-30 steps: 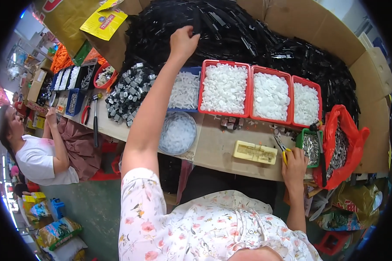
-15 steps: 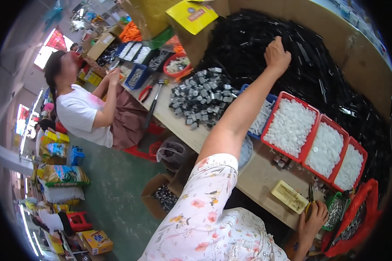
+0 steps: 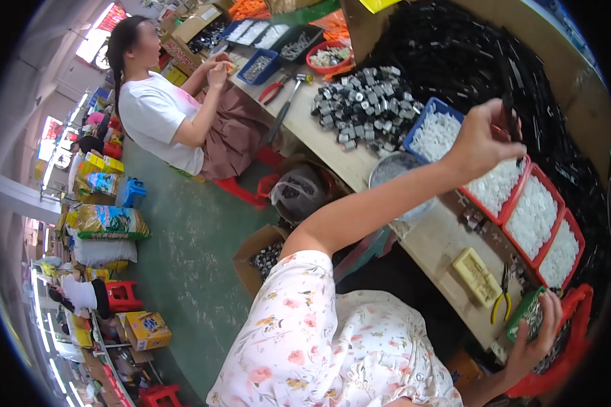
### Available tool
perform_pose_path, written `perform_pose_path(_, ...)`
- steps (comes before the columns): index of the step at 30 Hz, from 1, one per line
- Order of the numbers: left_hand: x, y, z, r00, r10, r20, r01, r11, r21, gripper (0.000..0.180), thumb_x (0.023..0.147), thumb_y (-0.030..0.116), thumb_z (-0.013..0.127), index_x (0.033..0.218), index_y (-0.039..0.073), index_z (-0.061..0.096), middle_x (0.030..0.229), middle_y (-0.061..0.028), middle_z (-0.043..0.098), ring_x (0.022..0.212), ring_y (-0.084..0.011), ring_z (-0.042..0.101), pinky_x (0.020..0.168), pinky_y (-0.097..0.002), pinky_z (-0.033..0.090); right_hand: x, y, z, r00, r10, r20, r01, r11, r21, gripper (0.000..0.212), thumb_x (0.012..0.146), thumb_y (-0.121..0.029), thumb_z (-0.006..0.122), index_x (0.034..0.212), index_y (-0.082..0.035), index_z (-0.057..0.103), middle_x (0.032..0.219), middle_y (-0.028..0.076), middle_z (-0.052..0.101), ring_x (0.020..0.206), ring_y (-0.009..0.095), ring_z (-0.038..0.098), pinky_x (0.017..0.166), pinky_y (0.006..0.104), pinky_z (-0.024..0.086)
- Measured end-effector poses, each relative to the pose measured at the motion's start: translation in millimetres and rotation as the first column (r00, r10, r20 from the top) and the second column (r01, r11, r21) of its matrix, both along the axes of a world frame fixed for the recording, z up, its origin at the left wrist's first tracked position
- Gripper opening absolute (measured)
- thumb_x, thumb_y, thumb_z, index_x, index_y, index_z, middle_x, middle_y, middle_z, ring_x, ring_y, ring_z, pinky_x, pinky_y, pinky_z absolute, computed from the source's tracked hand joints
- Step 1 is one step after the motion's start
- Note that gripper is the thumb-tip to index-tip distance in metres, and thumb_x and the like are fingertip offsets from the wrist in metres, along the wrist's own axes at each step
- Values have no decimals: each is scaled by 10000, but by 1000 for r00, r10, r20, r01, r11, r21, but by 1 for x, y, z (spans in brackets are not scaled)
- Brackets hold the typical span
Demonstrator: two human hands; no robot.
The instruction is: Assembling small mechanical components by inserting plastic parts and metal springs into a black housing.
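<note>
At far left, a seated co-worker [image 3: 159, 112] in a white shirt. Rightward along the pale wooden surface [image 3: 428, 241], red-handled pliers [image 3: 273, 90], a dark-handled hammer [image 3: 288, 105], then a heap of small, boxy, grey-and-black blocks [image 3: 366, 105], hard-edged and shiny. Next, a round metal basin [image 3: 387, 166], partly behind the left forearm, and a blue plastic tray [image 3: 416, 124] of white rod-like pieces. Nearer, a pale-yellow rectangular block [image 3: 477, 277] with a recessed, brown-stained top.

Over the trays, the left hand [image 3: 485, 139], fingers pinching a thin black strip [image 3: 509, 112], long axis roughly near to far, far end lost against the glossy black heap [image 3: 468, 61]. Strip well apart from the right hand, to its far left; left hand nearer.

To the right, slender yellow-handled pliers [image 3: 506, 288], red plastic trays [image 3: 520, 246] of small white pieces, and a green box [image 3: 521, 308] of metal parts. Beside it, the right hand [image 3: 538, 346], fingers spread; cannot tell whether touching. Farthest right, a crinkled red plastic bag [image 3: 578, 346].
</note>
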State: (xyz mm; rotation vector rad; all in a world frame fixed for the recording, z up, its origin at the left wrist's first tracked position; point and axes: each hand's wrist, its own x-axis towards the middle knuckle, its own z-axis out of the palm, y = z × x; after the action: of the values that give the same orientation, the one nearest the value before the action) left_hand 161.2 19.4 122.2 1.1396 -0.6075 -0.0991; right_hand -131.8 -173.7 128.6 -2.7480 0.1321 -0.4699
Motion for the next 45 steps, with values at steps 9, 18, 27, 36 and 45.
perform_pose_path(9,-147,25,-58,759,-253,-600,210,967,-143,317,782,-81,721,1052,54,625,1071,-49,674,947,-116,619,860,-267,499,56,53,-26,919,216,329,-244,969,45,343,732,-27,784,1067,-33,707,976,115,627,883,277,620,769,377,510)
perform_pose_path(18,-180,23,-95,820,-179,-544,236,971,36,527,840,-54,713,1324,22,517,1168,-103,638,1053,-193,642,912,-311,524,23,41,-74,948,171,269,-153,985,-85,225,710,-78,734,930,-71,687,868,43,603,804,247,601,683,367,452)
perform_pose_path(27,-160,43,-116,888,-4,461,-316,723,614,321,825,2,720,1139,-5,655,1160,-147,627,1113,-326,614,902,-401,505,24,17,-104,974,228,9,-225,965,-135,202,756,-89,656,958,-90,662,889,19,581,877,212,579,736,359,428)
perform_pose_path(36,-154,36,-136,686,-188,703,-414,693,590,274,823,25,725,1092,-4,678,1132,-148,629,1133,-359,603,896,-439,499,29,11,-97,949,284,-133,-298,950,-98,217,774,-90,628,989,-77,657,905,37,568,921,219,573,752,368,440)
perform_pose_path(45,-142,42,-126,745,-181,642,-343,721,602,317,844,44,706,1154,-7,662,1199,-168,621,1166,-366,583,906,-450,486,54,5,-80,927,344,-147,-324,935,143,200,884,-107,650,1069,-31,644,883,119,588,824,323,602,707,418,481)
